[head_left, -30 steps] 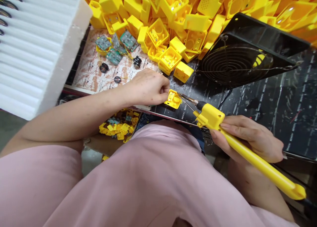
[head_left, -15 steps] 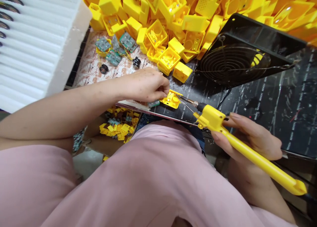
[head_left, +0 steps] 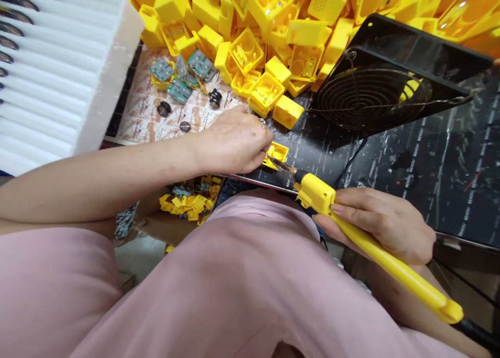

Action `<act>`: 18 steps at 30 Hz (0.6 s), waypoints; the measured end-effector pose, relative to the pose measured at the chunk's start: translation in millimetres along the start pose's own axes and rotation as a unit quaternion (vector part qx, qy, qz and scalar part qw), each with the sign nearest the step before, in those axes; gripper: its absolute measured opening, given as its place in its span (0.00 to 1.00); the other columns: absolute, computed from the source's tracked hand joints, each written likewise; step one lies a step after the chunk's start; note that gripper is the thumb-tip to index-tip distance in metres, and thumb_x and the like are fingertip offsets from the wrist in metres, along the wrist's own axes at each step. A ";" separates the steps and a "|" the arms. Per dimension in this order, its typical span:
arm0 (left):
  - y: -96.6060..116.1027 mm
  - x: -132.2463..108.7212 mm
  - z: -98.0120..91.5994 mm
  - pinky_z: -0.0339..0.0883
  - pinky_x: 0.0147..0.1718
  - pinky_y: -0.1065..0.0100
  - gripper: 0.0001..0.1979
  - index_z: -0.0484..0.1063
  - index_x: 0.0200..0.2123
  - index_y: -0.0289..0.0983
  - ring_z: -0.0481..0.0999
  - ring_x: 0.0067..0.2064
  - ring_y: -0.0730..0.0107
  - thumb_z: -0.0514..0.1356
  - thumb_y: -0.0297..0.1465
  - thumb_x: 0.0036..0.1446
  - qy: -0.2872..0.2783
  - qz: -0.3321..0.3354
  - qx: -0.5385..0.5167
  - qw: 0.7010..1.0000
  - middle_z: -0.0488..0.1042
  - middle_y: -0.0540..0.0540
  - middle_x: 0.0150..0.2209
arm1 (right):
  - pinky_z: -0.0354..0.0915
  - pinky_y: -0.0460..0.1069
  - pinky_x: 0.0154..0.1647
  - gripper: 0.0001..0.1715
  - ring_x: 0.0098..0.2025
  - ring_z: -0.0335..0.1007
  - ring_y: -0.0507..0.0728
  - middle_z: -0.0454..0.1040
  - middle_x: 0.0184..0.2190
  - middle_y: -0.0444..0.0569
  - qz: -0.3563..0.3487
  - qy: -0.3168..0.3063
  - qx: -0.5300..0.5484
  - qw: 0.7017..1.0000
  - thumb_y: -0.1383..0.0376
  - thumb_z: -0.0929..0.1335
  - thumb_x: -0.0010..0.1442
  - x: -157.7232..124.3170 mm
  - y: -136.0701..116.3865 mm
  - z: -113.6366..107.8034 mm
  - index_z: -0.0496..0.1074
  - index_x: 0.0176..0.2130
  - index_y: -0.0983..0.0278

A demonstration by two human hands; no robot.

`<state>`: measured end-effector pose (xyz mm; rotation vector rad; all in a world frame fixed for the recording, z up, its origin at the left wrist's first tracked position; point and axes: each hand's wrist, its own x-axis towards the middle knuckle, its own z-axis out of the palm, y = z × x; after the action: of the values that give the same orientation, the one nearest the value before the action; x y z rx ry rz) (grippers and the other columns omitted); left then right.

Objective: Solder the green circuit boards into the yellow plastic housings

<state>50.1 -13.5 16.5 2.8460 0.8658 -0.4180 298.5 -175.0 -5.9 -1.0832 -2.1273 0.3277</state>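
My left hand rests at the bench's front edge, its fingers pinched on a small yellow plastic housing. My right hand is wrapped round the handle of a yellow soldering iron. The iron's dark metal tip reaches into the housing, right beside my left fingertips. The part of the housing under my left fingers is hidden.
A heap of yellow housings fills the back of the bench. A black fan leans at the right. Green circuit boards and small black speakers lie at the left, beside a white foam tray. Yellow parts fill a box under the bench.
My right hand has slid the soldering iron leftward, bringing its tip into the housing. My left hand has shifted slightly and turned the housing.
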 end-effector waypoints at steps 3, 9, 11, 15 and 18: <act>0.2 -1.7 4.9 0.70 0.44 0.56 0.11 0.79 0.31 0.37 0.81 0.35 0.56 0.56 0.30 0.60 0.039 0.019 -0.005 0.999 0.78 0.44 0.26 | 0.77 0.45 0.35 0.10 0.34 0.83 0.53 0.83 0.34 0.45 -0.040 -0.002 -0.032 0.999 0.69 0.77 0.65 8.5 -1.0 0.2 0.74 0.40 0.61; -0.8 -2.4 11.5 0.70 0.41 0.57 0.12 0.79 0.30 0.38 0.81 0.34 0.56 0.55 0.30 0.59 0.077 0.035 0.010 0.996 0.77 0.44 0.26 | 0.77 0.46 0.40 0.10 0.38 0.83 0.53 0.83 0.36 0.46 -0.026 -0.022 -0.023 0.999 0.69 0.77 0.65 7.5 -4.0 -6.3 0.74 0.42 0.62; -0.6 -2.3 11.2 0.70 0.40 0.57 0.12 0.79 0.31 0.38 0.81 0.34 0.56 0.55 0.30 0.59 0.076 0.032 0.012 0.996 0.77 0.44 0.26 | 0.78 0.47 0.42 0.07 0.39 0.83 0.54 0.83 0.37 0.47 -0.014 -0.041 -0.022 0.999 0.69 0.76 0.67 6.6 -5.5 -8.0 0.74 0.42 0.62; 0.5 -1.6 9.2 0.70 0.39 0.58 0.12 0.80 0.33 0.37 0.82 0.36 0.55 0.56 0.30 0.59 0.065 0.025 0.018 0.997 0.78 0.43 0.28 | 0.78 0.47 0.39 0.14 0.38 0.83 0.54 0.83 0.36 0.47 -0.041 -0.011 -0.031 0.999 0.71 0.79 0.62 9.6 -6.9 -4.8 0.74 0.42 0.62; 1.5 -0.6 8.1 0.69 0.38 0.58 0.11 0.81 0.34 0.36 0.82 0.36 0.55 0.57 0.29 0.59 0.055 0.022 0.026 0.998 0.79 0.43 0.29 | 0.80 0.49 0.40 0.16 0.38 0.84 0.56 0.83 0.35 0.49 -0.056 -0.023 -0.045 0.997 0.73 0.80 0.59 11.4 -7.8 -5.2 0.74 0.43 0.63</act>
<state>48.7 -16.8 9.1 2.9549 0.8200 -0.2855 292.9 -171.4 7.3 -1.0112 -2.2509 0.2081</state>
